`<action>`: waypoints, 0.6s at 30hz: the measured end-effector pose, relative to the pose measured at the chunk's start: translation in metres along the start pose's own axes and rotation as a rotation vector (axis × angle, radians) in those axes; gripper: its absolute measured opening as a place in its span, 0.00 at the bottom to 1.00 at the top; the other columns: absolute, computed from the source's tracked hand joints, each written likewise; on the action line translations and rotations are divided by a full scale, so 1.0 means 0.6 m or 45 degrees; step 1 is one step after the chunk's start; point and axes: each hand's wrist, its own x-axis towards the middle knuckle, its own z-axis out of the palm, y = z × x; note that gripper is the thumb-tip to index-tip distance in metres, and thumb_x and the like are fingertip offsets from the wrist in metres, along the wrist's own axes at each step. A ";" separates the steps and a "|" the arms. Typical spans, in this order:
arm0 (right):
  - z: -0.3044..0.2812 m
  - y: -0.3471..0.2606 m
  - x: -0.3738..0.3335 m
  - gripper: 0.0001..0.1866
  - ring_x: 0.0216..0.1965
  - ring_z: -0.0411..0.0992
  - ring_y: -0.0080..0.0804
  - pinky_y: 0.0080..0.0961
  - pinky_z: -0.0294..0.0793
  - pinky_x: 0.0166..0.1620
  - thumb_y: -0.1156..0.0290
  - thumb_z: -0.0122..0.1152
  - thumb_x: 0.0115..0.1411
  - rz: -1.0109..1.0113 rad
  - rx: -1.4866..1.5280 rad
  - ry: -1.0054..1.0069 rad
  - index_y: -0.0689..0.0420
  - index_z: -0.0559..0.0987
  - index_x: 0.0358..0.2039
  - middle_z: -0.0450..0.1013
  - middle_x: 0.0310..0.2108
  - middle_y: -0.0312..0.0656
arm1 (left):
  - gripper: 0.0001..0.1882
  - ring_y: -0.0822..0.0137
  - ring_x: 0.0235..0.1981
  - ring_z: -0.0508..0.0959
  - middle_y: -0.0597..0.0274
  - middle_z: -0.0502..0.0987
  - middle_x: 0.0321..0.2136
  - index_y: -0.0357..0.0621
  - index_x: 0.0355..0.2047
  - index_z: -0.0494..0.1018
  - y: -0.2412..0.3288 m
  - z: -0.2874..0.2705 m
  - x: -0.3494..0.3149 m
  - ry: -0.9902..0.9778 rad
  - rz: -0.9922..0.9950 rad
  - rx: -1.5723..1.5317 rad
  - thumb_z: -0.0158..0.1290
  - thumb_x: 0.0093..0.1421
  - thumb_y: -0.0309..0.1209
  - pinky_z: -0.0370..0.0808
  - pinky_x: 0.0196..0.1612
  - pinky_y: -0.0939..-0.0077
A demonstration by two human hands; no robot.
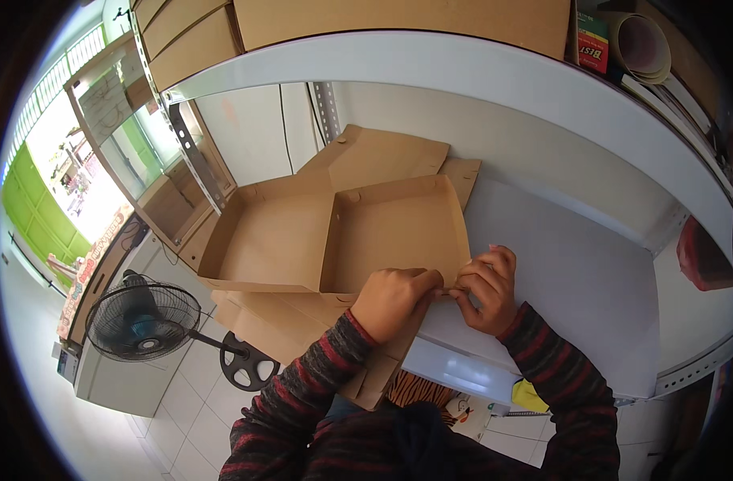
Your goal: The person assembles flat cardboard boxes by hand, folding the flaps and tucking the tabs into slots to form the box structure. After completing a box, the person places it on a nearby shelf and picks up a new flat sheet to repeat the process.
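Note:
A brown cardboard box (398, 228) lies open before me, its two shallow halves side by side and joined along a middle fold. At the near right corner of the right half, my left hand (398, 301) is closed, its thumb and fingers pinching the cardboard edge. My right hand (486, 293) pinches the same corner from the other side, thumb and index finger together and the other fingers curled above. The bit of cardboard between the fingertips is mostly hidden. Flat brown cardboard sheets (386, 152) lie under and behind the box.
The work rests on a grey metal shelf (567, 264). An upper shelf (430, 56) above it carries cardboard boxes and paper rolls (639, 44). A black fan (142, 321) stands at left. A yellow item (529, 396) sits below the shelf edge.

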 end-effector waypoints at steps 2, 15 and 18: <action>0.003 0.004 -0.004 0.05 0.41 0.68 0.34 0.45 0.54 0.59 0.69 0.64 0.49 0.006 0.012 -0.003 0.51 0.75 0.24 0.71 0.30 0.34 | 0.06 0.52 0.29 0.78 0.54 0.76 0.26 0.41 0.31 0.73 0.003 0.005 0.003 0.005 0.004 -0.025 0.56 0.56 0.30 0.74 0.33 0.61; 0.004 0.004 -0.002 0.05 0.45 0.66 0.35 0.49 0.44 0.63 0.71 0.61 0.50 0.092 0.240 -0.257 0.53 0.74 0.21 0.72 0.34 0.34 | 0.08 0.48 0.33 0.78 0.50 0.78 0.29 0.39 0.33 0.76 -0.015 0.029 0.003 -0.220 -0.120 -0.135 0.51 0.56 0.30 0.75 0.37 0.57; 0.013 0.008 -0.006 0.05 0.47 0.65 0.36 0.49 0.43 0.63 0.71 0.61 0.51 0.140 0.288 -0.267 0.53 0.74 0.21 0.72 0.35 0.34 | 0.10 0.48 0.34 0.79 0.48 0.79 0.30 0.40 0.35 0.77 -0.039 0.034 0.012 -0.303 -0.079 -0.186 0.50 0.56 0.29 0.75 0.38 0.57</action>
